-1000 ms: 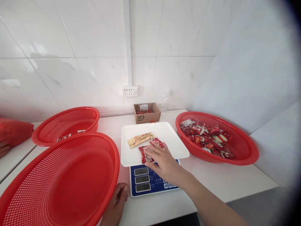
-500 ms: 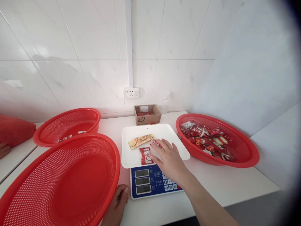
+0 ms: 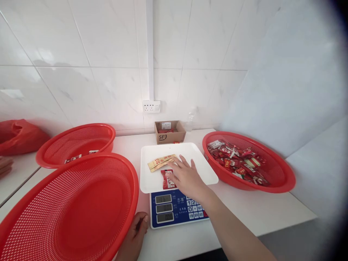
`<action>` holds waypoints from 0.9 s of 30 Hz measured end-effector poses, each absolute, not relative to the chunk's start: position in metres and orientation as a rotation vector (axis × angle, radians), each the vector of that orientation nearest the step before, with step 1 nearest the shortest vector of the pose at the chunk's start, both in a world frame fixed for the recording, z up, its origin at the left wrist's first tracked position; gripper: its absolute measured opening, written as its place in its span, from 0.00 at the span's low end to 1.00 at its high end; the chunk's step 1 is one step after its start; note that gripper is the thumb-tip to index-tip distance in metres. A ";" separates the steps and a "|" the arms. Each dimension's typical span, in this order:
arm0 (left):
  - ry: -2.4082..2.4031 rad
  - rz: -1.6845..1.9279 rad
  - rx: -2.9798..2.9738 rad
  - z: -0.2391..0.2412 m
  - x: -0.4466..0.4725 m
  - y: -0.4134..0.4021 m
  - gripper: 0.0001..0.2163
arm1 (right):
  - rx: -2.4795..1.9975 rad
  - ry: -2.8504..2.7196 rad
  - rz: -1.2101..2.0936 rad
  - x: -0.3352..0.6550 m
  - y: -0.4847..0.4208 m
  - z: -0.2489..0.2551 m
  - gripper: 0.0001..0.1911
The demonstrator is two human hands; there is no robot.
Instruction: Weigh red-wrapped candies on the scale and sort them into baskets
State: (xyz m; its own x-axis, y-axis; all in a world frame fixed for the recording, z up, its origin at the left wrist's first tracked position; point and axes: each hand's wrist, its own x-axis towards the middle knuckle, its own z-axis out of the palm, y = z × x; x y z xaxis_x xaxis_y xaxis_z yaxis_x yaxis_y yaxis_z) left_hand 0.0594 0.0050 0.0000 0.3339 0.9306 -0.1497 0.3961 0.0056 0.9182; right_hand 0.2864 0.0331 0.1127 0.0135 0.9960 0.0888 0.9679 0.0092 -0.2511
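Observation:
My right hand [image 3: 189, 177] hovers over or rests on the white scale tray [image 3: 202, 166], palm down with its fingers spread. Under its fingertips are a red snack packet [image 3: 168, 179], partly covered, and the end of some gold stick packets [image 3: 160, 163]. Whether the fingers touch them I cannot tell. Below the tray, the blue scale panel [image 3: 178, 221] shows its displays and keys, some hidden by my wrist. My left hand [image 3: 137, 230] lies on the table between the scale and the large red basket [image 3: 134, 181], its fingers curled in with nothing visible in them.
On the right stands a red basket [image 3: 282, 181] of mixed small packets. Another red basket [image 3: 106, 134] at back left holds a few packets. A cardboard box [image 3: 171, 137] and a clear bottle [image 3: 190, 121] stand by the wall. At far left are a red bag [image 3: 24, 137] and another person's hand [image 3: 5, 165].
My right hand has shifted slightly left and up over the tray, now covering the small red packet that showed beneath its fingers. My left hand stays put. The view has moved slightly.

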 end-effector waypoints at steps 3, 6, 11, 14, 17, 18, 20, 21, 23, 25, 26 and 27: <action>1.253 0.665 1.577 0.001 0.059 0.004 0.16 | -1.957 -2.154 0.196 0.276 0.051 0.114 0.30; 1.270 0.665 1.571 0.001 0.058 0.003 0.16 | -1.923 -2.214 0.229 0.273 0.062 0.110 0.31; 1.276 0.643 1.585 0.005 0.059 0.004 0.17 | -1.921 -2.231 0.287 0.279 0.060 0.104 0.30; 1.271 0.640 1.580 0.007 0.061 0.005 0.17 | -1.951 -2.180 0.325 0.286 0.053 0.109 0.30; 1.269 0.666 1.571 0.006 0.061 0.005 0.16 | -1.937 -2.080 0.355 0.307 0.045 0.125 0.28; 1.276 0.678 1.566 0.005 0.061 0.005 0.15 | -1.930 -2.027 0.337 0.319 0.043 0.130 0.27; 1.296 0.696 1.561 0.004 0.059 0.004 0.15 | -1.938 -1.900 0.225 0.350 0.039 0.139 0.25; 1.306 0.701 1.562 0.004 0.058 0.004 0.16 | -1.960 -1.831 0.184 0.368 0.037 0.141 0.24; 1.328 0.704 1.574 0.004 0.056 0.003 0.16 | -2.126 -1.705 0.235 0.407 0.033 0.139 0.21; 1.349 0.694 1.591 0.004 0.053 0.003 0.17 | -2.407 -1.551 0.428 0.442 0.028 0.131 0.19; 1.360 0.688 1.596 0.004 0.053 0.003 0.18 | -2.456 -1.526 0.501 0.456 0.025 0.125 0.16; 1.370 0.682 1.596 0.004 0.053 0.003 0.18 | -2.478 -1.519 0.571 0.468 0.021 0.119 0.14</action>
State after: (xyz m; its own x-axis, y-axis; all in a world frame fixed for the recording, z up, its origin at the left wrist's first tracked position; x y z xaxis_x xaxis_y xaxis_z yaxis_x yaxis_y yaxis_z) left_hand 0.0525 0.0028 0.0036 0.2344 0.9618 -0.1413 0.4670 0.0161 0.8841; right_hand 0.4681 0.0215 0.1185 0.4047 0.8855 -0.2282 0.8168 -0.4623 -0.3452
